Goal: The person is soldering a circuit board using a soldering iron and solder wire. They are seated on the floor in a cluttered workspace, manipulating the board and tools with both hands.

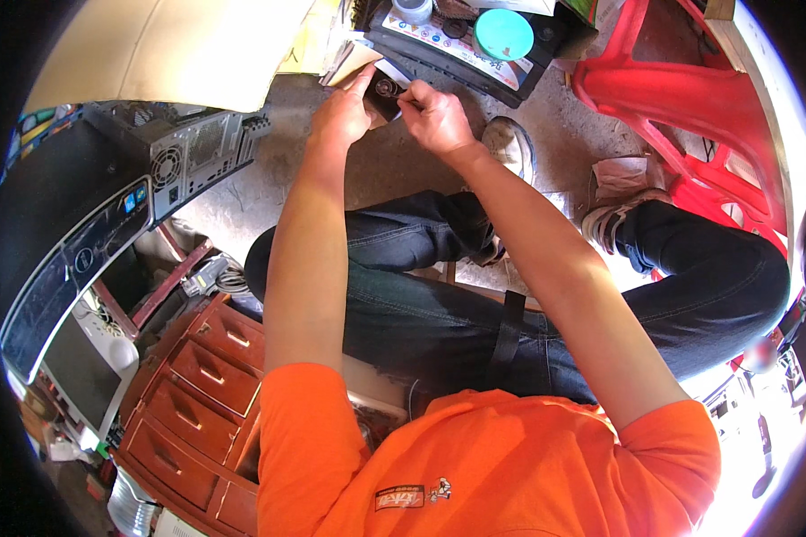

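Between my hands at the top middle is a small dark piece with a round metallic part [386,88] in its face. I cannot make out its kind. My left hand [342,115] grips its left side, with the index finger laid along the edge. From the other side, my right hand [436,118] is closed in a pinch close to the round part. Whatever is in that pinch is too small and hidden to name. A large black battery [457,55] sits just beyond my right hand, carrying a turquoise round lid [503,35] and a small clear cup [412,9].
To the left stand a black computer tower [81,192] and a reddish-brown drawer cabinet [188,412]. A cardboard sheet [161,54] hangs over the upper left. At the right is a red plastic chair [690,107]. My shoe [510,148] rests on the floor near the battery.
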### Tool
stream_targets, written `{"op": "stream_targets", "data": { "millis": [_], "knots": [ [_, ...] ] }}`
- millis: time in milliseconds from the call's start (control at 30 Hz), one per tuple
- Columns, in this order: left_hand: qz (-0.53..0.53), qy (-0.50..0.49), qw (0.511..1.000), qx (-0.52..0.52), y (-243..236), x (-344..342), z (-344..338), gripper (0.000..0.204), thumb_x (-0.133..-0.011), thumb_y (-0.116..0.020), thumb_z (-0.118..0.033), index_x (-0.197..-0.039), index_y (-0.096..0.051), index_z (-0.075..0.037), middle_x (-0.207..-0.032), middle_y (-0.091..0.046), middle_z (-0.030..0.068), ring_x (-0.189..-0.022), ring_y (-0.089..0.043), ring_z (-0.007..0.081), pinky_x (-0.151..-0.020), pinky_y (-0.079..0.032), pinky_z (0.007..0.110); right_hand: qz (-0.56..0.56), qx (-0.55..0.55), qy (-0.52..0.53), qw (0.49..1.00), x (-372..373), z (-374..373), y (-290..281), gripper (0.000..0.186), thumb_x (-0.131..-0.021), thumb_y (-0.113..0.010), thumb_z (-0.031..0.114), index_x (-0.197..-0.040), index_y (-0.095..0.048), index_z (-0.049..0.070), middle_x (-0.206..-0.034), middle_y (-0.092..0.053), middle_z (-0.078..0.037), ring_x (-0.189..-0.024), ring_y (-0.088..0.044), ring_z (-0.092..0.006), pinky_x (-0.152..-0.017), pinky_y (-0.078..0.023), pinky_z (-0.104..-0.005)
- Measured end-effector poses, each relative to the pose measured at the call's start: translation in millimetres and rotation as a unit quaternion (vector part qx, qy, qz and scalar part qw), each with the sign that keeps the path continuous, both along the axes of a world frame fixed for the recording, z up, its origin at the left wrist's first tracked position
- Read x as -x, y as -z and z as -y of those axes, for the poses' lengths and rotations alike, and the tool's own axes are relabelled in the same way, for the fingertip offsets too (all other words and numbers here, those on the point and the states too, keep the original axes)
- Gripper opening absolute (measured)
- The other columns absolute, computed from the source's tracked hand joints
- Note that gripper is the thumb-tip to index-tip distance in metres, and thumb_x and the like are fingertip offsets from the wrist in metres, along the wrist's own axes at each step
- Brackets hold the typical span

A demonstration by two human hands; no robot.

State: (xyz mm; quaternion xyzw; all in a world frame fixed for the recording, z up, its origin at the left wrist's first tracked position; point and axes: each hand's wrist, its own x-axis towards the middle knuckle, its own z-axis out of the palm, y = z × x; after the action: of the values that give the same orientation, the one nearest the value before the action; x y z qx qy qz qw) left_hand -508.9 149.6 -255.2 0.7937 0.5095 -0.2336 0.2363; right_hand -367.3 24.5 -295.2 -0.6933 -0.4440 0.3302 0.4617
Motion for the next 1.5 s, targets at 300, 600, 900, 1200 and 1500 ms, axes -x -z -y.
{"op": "stream_targets", "data": {
  "millis": [300, 600, 900, 1200, 1500],
  "knots": [
    [0.003, 0.007, 1.000, -0.011, 4.6, 3.1, -0.4, 0.091, -0.090, -0.075, -0.024, -0.163, -0.026, -0.046, -0.133, -0.068, 0.0194, -0.120, -0.067, 0.0401, -0.100, -0.054, 0.052, 0.001, -0.035, 0.053, 0.998, 4.1, -4.9, 5.5, 0.008, -0.090, -0.071, 0.014, -0.093, -0.066, 0.009, -0.083, -0.072, -0.022, -0.083, -0.071, -0.0445, -0.071, -0.057, -0.0528],
    [-0.009, 0.010, 1.000, 0.001, 2.8, 0.4, -2.1, 0.091, -0.089, -0.071, -0.017, -0.163, -0.026, -0.046, -0.129, -0.069, 0.0204, -0.116, -0.068, 0.0405, -0.098, -0.055, 0.051, -0.012, -0.032, 0.024, 0.999, 8.3, -6.0, 6.2, 0.008, -0.089, -0.072, 0.014, -0.094, -0.068, 0.010, -0.086, -0.073, -0.020, -0.082, -0.072, -0.0434, -0.072, -0.059, -0.0513],
    [-0.001, 0.004, 1.000, -0.002, 8.1, 3.0, -3.3, 0.089, -0.091, -0.069, -0.019, -0.163, -0.025, -0.046, -0.132, -0.068, 0.0202, -0.119, -0.068, 0.0393, -0.100, -0.054, 0.050, 0.000, 0.006, 0.035, 0.999, 3.4, -1.7, -2.0, 0.011, -0.090, -0.073, 0.010, -0.098, -0.069, 0.004, -0.091, -0.075, -0.021, -0.087, -0.075, -0.0391, -0.074, -0.059, -0.0418],
    [-0.007, -0.014, 0.999, 0.032, -4.5, -4.1, -1.6, 0.097, -0.087, -0.078, -0.021, -0.166, -0.024, -0.038, -0.135, -0.066, 0.0215, -0.126, -0.064, 0.0392, -0.104, -0.051, 0.049, 0.000, -0.014, 0.026, 1.000, 6.7, -7.4, 0.7, 0.011, -0.090, -0.073, 0.010, -0.098, -0.068, 0.005, -0.090, -0.074, -0.021, -0.086, -0.074, -0.0404, -0.073, -0.059, -0.0439],
    [-0.009, -0.012, 0.999, 0.044, -2.6, -3.0, -4.7, 0.092, -0.090, -0.074, -0.017, -0.166, -0.025, -0.035, -0.143, -0.062, 0.0208, -0.128, -0.063, 0.0394, -0.105, -0.050, 0.048, 0.001, -0.002, 0.018, 1.000, 1.1, -1.1, -7.4, 0.012, -0.090, -0.074, 0.012, -0.098, -0.069, 0.004, -0.088, -0.074, -0.021, -0.082, -0.076, -0.0342, -0.071, -0.058, -0.0410]
  ]
}}
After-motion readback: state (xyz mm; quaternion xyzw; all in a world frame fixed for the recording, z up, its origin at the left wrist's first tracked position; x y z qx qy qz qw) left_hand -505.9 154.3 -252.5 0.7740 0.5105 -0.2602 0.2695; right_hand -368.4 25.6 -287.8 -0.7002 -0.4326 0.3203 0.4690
